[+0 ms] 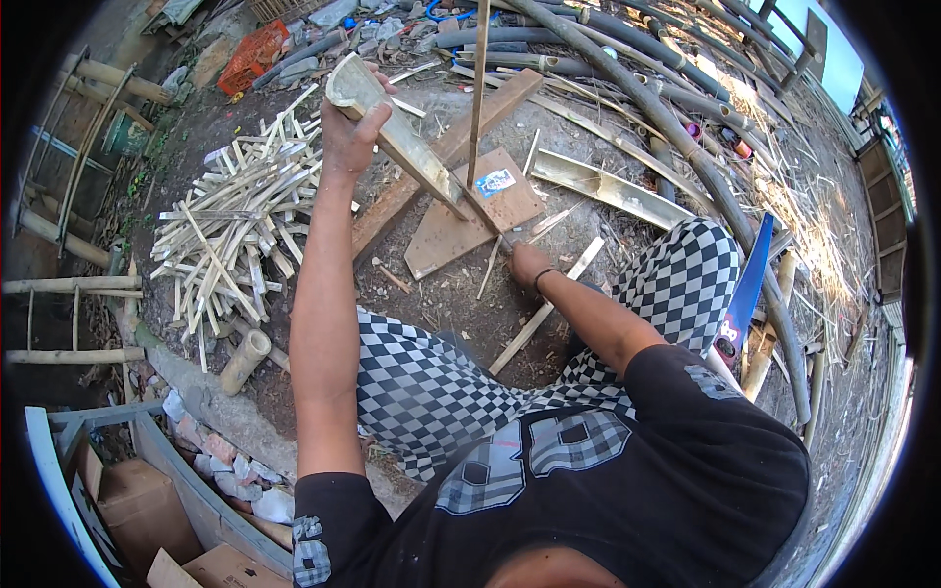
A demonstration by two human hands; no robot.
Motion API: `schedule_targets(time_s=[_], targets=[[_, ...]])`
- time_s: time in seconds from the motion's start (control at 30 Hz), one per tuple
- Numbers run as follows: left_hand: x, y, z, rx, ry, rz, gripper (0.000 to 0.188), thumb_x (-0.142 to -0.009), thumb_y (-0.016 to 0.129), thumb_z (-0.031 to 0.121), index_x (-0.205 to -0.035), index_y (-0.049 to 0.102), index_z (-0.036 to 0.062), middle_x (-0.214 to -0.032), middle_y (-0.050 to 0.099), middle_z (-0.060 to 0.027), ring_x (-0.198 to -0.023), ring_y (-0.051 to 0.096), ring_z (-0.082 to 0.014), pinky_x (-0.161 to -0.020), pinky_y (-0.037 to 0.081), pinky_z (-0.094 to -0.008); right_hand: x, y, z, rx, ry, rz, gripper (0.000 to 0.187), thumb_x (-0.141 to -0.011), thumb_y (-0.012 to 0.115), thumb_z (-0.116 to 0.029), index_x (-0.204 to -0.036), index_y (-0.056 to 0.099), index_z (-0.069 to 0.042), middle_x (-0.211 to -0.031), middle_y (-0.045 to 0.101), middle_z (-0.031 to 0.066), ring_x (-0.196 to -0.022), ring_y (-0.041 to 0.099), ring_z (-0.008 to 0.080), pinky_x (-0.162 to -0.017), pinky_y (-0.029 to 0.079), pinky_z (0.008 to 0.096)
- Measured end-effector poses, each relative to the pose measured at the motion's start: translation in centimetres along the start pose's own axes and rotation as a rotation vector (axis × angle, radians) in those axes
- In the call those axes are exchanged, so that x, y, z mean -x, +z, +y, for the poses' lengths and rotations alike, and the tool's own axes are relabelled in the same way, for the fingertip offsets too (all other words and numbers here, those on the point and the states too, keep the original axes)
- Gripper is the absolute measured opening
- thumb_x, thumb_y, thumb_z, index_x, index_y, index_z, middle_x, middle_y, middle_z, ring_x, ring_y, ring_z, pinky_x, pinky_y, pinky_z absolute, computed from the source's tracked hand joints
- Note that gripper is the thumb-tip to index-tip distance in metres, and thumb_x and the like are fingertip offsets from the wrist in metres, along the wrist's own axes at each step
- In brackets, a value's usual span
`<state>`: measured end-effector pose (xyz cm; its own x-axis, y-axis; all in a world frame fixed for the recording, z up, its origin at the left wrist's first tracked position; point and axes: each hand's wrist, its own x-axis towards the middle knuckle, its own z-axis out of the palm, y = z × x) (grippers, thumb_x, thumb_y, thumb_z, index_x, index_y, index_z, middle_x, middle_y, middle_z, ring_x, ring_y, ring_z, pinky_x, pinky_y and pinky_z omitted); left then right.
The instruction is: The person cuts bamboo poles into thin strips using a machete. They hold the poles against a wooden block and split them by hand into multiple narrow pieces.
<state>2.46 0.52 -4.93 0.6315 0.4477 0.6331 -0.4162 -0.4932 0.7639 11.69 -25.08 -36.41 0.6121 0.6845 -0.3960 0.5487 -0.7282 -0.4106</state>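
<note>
The fingers of the left hand (351, 142) are wrapped around the upper part of a split bamboo piece (400, 139), with the thumb pressed on the near side. The fingers of the right hand (530, 267) are curled around the handle of a knife (484, 212); the fingertips are hidden. The bamboo piece is tilted, its lower end over the board (441, 247), inward of the board's left edge. The knife blade runs across the board toward that lower end; whether the two touch cannot be told. A thin stick (480, 78) rises near the board's far corner. A wooden beam (387, 214) runs along the board's left edge. A second bamboo half (613, 188) lies beyond the board's right corner. Left of the beam is a pile of bamboo strips (230, 211), with a short bamboo tube (243, 365) on its near side. A blue saw (747, 274) stands beside the right knee (698, 260)
</note>
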Motion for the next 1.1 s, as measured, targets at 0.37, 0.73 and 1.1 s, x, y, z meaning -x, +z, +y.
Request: schedule_targets(time_s=[0.37,0.73,1.1], targets=[[0.2,0.9,-1.0,0.202,-0.289,0.286,0.045,-0.084,0.073,0.029,-0.118,0.063,0.0015,-0.106,0.066,-0.0071,-0.094,0.062,-0.0174,-0.088,0.047,-0.0328,0.1,-9.5,-6.7,-0.714,-0.119,0.226,0.039,-0.090,0.058,-0.030,-0.104,0.064,0.006,-0.071,0.067,0.0218,-0.063,0.070,0.0326,-0.062,0.056,0.0432],[1.4,3.8,1.2,0.118,-0.107,-0.119,0.055,-0.082,0.082,0.041,-0.118,0.063,0.0035,-0.108,0.069,-0.0074,-0.105,0.065,-0.0186,-0.094,0.051,-0.0364,13.8,-28.2,-16.2,-0.617,-0.617,0.634,0.030,-0.095,0.059,-0.024,-0.107,0.058,0.004,-0.072,0.065,0.0248,-0.071,0.067,0.0448,-0.064,0.051,0.0481],[2.5,5.9,3.6,0.061,-0.140,-0.227,0.066,-0.078,0.085,0.043,-0.124,0.058,0.0031,-0.111,0.067,-0.0064,-0.104,0.063,-0.0167,-0.093,0.052,-0.0349,14.1,-28.4,-15.6,-0.557,-0.663,0.696,0.029,-0.095,0.061,-0.022,-0.116,0.063,-0.003,-0.067,0.061,0.0218,-0.057,0.062,0.0359,-0.055,0.047,0.0426]])
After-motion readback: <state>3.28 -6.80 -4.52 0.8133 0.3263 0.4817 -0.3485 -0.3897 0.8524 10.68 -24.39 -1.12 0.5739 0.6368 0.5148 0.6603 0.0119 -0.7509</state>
